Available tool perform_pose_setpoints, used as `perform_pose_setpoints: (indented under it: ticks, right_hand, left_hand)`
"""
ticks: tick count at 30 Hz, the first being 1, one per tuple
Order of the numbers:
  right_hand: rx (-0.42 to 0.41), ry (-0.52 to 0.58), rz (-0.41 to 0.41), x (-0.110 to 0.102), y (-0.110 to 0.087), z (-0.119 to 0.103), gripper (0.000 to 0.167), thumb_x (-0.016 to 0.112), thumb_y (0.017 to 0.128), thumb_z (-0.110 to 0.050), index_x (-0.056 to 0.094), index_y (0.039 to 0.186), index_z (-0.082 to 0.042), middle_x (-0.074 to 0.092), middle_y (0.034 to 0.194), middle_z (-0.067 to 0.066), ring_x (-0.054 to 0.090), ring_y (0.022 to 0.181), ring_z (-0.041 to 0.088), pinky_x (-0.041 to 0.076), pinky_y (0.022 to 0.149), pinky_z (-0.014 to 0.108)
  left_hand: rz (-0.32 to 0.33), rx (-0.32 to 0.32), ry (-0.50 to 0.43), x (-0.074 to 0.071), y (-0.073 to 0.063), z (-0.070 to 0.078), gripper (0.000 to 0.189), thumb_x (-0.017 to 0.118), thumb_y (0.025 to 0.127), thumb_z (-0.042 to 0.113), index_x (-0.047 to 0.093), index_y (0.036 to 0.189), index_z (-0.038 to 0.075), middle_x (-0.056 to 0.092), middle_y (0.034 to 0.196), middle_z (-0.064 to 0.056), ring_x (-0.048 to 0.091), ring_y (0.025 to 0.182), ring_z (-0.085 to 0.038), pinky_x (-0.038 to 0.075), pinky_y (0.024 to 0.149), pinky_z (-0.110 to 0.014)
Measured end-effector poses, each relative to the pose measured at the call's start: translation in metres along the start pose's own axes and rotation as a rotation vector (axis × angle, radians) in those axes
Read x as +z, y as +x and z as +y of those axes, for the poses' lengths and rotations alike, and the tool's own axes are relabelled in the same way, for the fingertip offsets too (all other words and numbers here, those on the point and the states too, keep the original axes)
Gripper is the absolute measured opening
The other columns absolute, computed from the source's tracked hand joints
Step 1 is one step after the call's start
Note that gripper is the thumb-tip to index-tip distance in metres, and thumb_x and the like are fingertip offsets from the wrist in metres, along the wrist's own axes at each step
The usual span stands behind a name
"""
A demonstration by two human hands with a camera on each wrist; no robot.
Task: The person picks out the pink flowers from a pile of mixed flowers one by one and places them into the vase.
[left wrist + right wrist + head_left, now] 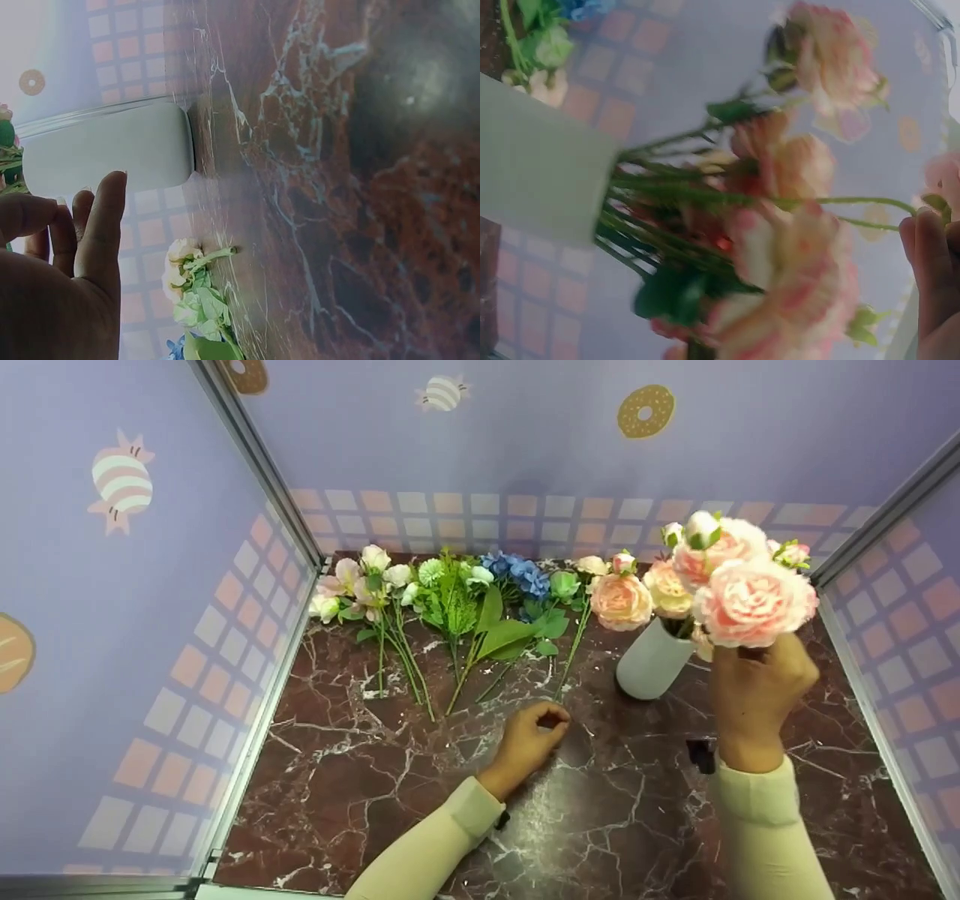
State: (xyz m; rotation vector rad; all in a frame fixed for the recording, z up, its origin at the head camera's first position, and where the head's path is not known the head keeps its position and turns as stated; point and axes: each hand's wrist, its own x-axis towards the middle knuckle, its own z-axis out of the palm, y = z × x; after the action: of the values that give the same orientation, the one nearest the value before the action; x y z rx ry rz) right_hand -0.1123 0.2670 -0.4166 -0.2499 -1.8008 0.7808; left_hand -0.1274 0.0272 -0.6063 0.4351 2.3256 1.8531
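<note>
My right hand (761, 697) pinches the green stem (840, 200) of a pink flower close below its bloom. That stem runs down toward the mouth of the white vase (651, 666), among other stems. Several pink and peach flowers (621, 601) stand in the vase and lean outward. In the right wrist view the blooms (802, 277) are blurred, and the thumb side of the hand shows at the edge. Left of the vase, my left hand (526, 744) hovers at the table with loosely curled fingers and nothing in them; the left wrist view shows it in front of the vase (112, 150).
Along the back of the marbled table (337, 802) lie pale pink and white flowers (349, 581), green sprigs (454, 611), a blue flower (517, 574) and broad leaves (506, 637). Patterned panels (480, 450) enclose the table at the back and sides.
</note>
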Motion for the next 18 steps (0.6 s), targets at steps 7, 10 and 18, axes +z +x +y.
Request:
perform_pose_setpoints:
  ticks: [7,10,18]
  right_hand:
    - [-0.017,-0.038,-0.039,0.008,-0.019,0.006,0.021,0.078,0.095,0.002,0.066,0.078,0.009,0.066,0.069,0.026,0.042,0.070,-0.008,0.031,0.071,0.005]
    - [-0.025,-0.039,-0.047,0.012,-0.022,0.009,0.018,0.078,0.096,0.001,0.069,0.083,0.009,0.069,0.072,0.026,0.055,0.065,0.010,0.034,0.074,0.004]
    - [-0.034,-0.100,-0.113,0.024,-0.033,0.023,0.007,0.073,0.096,0.008,0.071,0.089,0.007,0.076,0.078,0.025,0.072,0.066,0.039,0.039,0.072,0.007]
  left_hand:
    - [0.004,-0.023,0.017,-0.001,0.001,0.000,0.008,0.077,0.102,0.000,0.082,0.109,0.003,0.085,0.105,-0.014,0.072,0.087,-0.006,0.061,0.076,-0.017]
    - [0.008,-0.016,0.026,-0.001,0.001,-0.001,0.009,0.077,0.102,0.000,0.082,0.109,0.003,0.085,0.105,-0.014,0.072,0.087,-0.005,0.061,0.078,-0.018]
    - [0.019,-0.015,0.051,-0.002,-0.001,-0.002,0.010,0.077,0.102,0.000,0.082,0.110,0.000,0.086,0.104,-0.012,0.075,0.090,-0.010,0.063,0.083,-0.022]
